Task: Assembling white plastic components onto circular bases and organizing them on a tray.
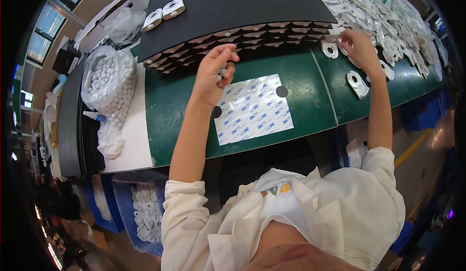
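Observation:
My left hand (211, 76) is raised over the green table, its fingers curled around several small white balls (223, 72). Under it on the tabletop lies a white sheet (255, 108) with blue print and a dark round spot at each side. Farther right, my right hand (360, 52) reaches down with fingers closed at a white plastic part (343, 47), which the fingers partly cover. Near that hand lie similar parts with round holes, among them one white part (330, 50) by the stack and another white part (357, 85) closer to me.
A stack of black trays (242, 8) stands at the back, with two white pieces (173, 9) on top. White parts heap up (388, 23) at the far right. On the left are a clear bag of white balls (109, 76) and a small bottle (95, 116). Below sits a blue bin (145, 212).

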A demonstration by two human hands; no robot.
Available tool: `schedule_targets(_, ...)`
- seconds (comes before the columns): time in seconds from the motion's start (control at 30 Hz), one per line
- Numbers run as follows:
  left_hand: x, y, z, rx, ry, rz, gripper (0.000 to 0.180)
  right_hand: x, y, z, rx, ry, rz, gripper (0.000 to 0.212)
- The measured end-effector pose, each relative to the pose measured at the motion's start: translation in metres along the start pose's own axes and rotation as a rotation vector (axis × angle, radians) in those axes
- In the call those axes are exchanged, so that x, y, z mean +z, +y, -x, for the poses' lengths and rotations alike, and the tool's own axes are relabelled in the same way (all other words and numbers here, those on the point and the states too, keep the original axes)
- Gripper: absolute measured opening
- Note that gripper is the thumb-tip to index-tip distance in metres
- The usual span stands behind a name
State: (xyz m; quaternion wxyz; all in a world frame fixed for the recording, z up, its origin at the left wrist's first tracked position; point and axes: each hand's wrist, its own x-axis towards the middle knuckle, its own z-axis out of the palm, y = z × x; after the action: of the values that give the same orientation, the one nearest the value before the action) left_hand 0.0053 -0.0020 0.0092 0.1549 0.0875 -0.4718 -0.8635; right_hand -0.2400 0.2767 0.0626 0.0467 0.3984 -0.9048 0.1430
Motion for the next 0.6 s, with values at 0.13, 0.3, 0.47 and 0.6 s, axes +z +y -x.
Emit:
schedule_targets(0.13,0.002,-0.001,0.001,-0.041,-0.064,-0.001,0.032,0.035,-0.005,0.034,-0.203,0.082,-0.06,0.019)
schedule_targets(0.3,0.001,0.0,-0.001,-0.006,-0.032,0.007,0.038,0.038,-0.024,0.055,-0.241,0.065,-0.046,0.017)
schedule_targets(0.47,0.002,-0.003,0.002,-0.027,-0.038,-0.009,0.039,0.029,-0.045,0.061,-0.255,-0.161,-0.247,0.022)
schedule_targets(0.6,0.007,-0.003,0.003,-0.139,-0.034,0.048,0.04,0.018,-0.046,0.051,-0.373,-0.172,-0.26,0.037)
